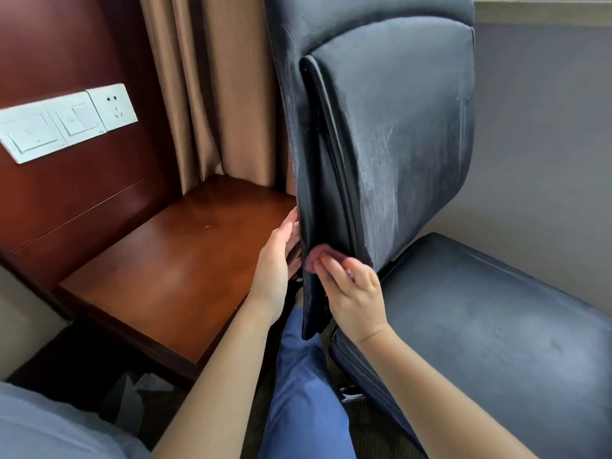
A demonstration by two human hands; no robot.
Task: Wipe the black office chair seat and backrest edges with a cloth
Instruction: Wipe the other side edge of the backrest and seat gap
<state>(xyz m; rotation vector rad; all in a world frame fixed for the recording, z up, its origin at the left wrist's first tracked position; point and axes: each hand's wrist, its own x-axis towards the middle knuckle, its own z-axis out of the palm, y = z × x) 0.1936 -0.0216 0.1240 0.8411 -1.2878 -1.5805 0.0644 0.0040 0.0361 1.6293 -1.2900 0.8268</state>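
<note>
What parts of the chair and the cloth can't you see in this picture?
Head view only:
- Cloth: mostly hidden under the right hand; only a pink bit shows.
- Left hand: its fingertips go behind the backrest edge.
- Backrest top: cut off by the picture's top edge.
- Seat: its right side runs off the picture.
- Chair base and wheels: hidden under the seat and the person's leg.

Interior of a hotel guest room or similar furnished lodging. A dark reddish-brown polished wood wall panel (pixel 66 44) carries a row of white plastic rocker switches and a socket outlet (pixel 63 122). Below it stands a low, glossy brown wooden surface (pixel 172 260), of the bedside-cabinet kind. Tan floor-length fabric curtains (pixel 212 87) hang in the corner, beside a black padded leather-look office chair (pixel 397 127). A plain grey wall (pixel 543 127) lies behind, with dark patterned carpet (pixel 371 432) underfoot.
</note>
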